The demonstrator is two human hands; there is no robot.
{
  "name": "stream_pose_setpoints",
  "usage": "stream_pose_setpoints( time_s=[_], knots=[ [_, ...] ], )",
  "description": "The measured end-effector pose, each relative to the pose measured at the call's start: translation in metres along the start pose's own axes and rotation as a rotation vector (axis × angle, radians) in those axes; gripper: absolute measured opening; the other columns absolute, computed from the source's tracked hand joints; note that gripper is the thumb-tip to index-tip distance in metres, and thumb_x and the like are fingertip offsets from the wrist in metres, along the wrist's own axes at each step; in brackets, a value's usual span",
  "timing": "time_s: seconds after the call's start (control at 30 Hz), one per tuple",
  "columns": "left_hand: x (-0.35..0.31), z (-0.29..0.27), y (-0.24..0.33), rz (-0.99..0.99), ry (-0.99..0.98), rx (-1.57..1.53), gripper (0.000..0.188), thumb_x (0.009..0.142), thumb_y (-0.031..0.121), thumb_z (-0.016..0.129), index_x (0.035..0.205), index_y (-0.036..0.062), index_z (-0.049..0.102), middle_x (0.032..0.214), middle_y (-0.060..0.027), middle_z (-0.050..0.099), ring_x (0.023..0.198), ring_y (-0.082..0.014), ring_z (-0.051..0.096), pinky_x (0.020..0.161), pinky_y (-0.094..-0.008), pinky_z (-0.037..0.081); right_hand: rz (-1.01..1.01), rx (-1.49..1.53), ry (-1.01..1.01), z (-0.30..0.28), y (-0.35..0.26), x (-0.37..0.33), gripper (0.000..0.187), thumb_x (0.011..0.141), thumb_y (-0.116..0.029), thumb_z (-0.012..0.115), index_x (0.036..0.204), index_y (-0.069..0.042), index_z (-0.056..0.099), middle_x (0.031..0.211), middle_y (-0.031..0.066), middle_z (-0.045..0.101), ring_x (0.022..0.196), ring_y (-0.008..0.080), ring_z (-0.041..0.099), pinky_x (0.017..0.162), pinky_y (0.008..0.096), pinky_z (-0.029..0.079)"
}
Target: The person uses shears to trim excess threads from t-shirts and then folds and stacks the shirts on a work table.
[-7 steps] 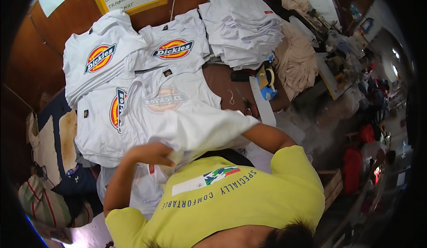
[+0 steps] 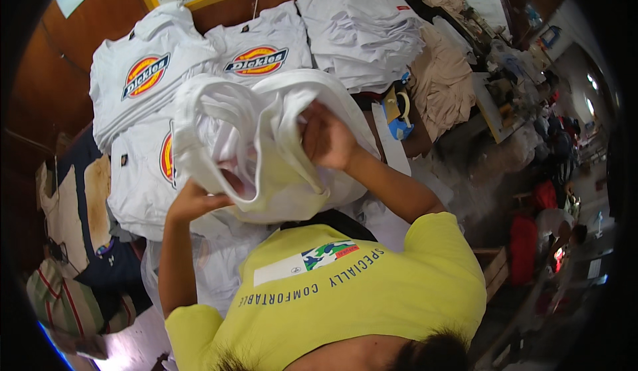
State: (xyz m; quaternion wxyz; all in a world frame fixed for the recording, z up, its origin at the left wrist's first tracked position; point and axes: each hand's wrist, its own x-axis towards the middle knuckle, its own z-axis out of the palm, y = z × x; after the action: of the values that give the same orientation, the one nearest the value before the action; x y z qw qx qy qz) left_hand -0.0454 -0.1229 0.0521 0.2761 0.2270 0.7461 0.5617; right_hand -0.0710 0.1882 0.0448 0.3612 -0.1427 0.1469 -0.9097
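Observation:
Both my hands hold up a white shirt in front of me, its rims and folds bunched into loops. My left hand grips its lower left edge, the fingertips hidden inside the cloth. On the right side, my right hand reaches into an opening, with the fingers curled at the fabric. Just beyond the held shirt lies a stack of white shirts with a red, yellow and dark blue print. Behind it are another printed stack at the far left and a printed white shirt in the middle.
A tall pile of plain white garments stands at the far right of the table. Beside it are a blue tape dispenser and a heap of beige cloth. A striped bag sits at the lower left, and a wooden crate at the right.
The shirt has been lifted off the table and bunched, its openings now facing up. My right hand has come up and inward into view; my left hand has shifted slightly up.

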Motion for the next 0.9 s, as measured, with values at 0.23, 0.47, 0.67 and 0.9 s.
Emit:
stream_pose_setpoints(
  time_s=[0.23, 0.47, 0.67, 0.9],
  knots=[
    [-0.113, -0.068, -0.012, 0.656, 0.628, -0.347, 0.064, 0.061, 0.002, 0.077, 0.117, -0.0061, 0.048, 0.111, -0.0134, 0.058, 0.1, -0.0237, 0.057, 0.086, -0.0359, 0.044, -0.25, -0.311, -0.191, 0.055, -0.056, -0.067, 0.047, 0.085, -0.025, 0.053, 0.125, -0.002, 0.046, 0.124, 0.0129, 0.052, 0.115, 0.0264, 0.049, 0.099, 0.0478, 0.033],
    [-0.125, -0.143, 0.042, 0.531, 0.539, 0.182, 0.031, 0.078, 0.015, 0.062, 0.105, -0.0008, 0.056, 0.098, -0.0075, 0.06, 0.086, -0.0173, 0.057, 0.072, -0.031, 0.046, -0.828, -1.069, 0.022, 0.055, -0.137, -0.04, 0.052, 0.078, -0.011, 0.058, 0.125, 0.001, 0.04, 0.12, 0.0152, 0.048, 0.107, 0.0254, 0.047, 0.092, 0.041, 0.034],
    [0.052, -0.23, 0.099, 0.593, 0.793, 0.223, 0.049, 0.081, 0.02, 0.065, 0.123, 0.0024, 0.048, 0.122, -0.0117, 0.051, 0.114, -0.019, 0.046, 0.099, -0.0275, 0.031, -0.771, -0.938, 0.045, -0.022, -0.279, 0.084, 0.034, 0.084, -0.009, 0.053, 0.117, -0.003, 0.048, 0.105, 0.0068, 0.057, 0.089, 0.0143, 0.055, 0.079, 0.0296, 0.044],
    [0.051, -0.144, -0.074, 0.158, 1.095, 0.683, 0.057, 0.075, 0.031, 0.071, 0.117, -0.001, 0.051, 0.115, -0.0151, 0.054, 0.11, -0.0263, 0.048, 0.093, -0.034, 0.037, -0.359, -1.545, 0.713, -0.086, -0.135, 0.038, 0.061, 0.084, -0.026, 0.063, 0.13, 0.002, 0.037, 0.107, 0.0106, 0.055, 0.094, 0.0151, 0.052, 0.078, 0.028, 0.042]
  ],
)
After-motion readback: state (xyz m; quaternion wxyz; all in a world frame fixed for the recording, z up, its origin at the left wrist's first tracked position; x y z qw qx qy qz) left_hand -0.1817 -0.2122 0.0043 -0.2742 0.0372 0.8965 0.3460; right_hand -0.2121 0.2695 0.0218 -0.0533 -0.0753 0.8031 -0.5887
